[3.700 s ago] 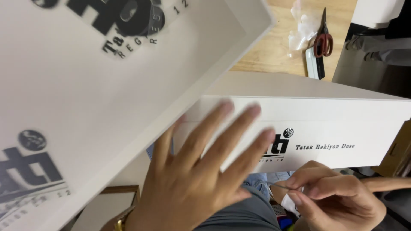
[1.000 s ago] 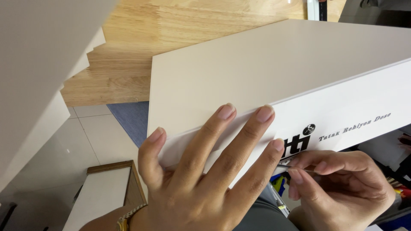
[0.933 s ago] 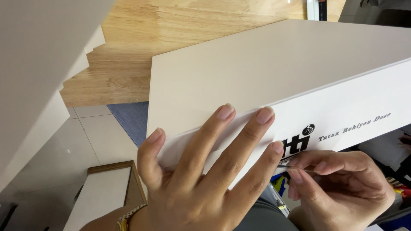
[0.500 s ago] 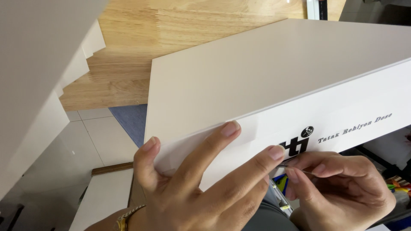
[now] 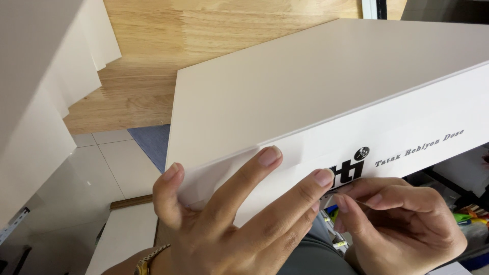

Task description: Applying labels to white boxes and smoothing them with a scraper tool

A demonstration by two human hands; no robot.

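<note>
- Head view, far left: a stack of white card sheets (image 5: 46,86) leans at the frame's edge, above pale floor tiles (image 5: 109,168); it sits in the same spot as half a second ago.
- Behind it, the wooden tabletop (image 5: 214,46) and a strip of blue mat (image 5: 153,145) show past the corner of the white folded box (image 5: 326,97), which lies tilted across the middle and right of the frame.
- Left hand (image 5: 239,224): open, fingers spread flat on the box's front flap near the corner, thumb hooked round the left edge. A second ago the fingers lay higher, closer to the fold; now they have slid down and splayed wider, so more of the flap shows above them.
- That shift reads as pressing along the flap to seat it, though I cannot tell whether it is fully flat.
- Right hand (image 5: 402,219): curled under the flap's lower edge below the black printed mark, thumb and forefinger pinched together; whatever thin thing they hold is too small to make out. It has barely moved.
- Coloured clutter (image 5: 471,216) shows at far right.
</note>
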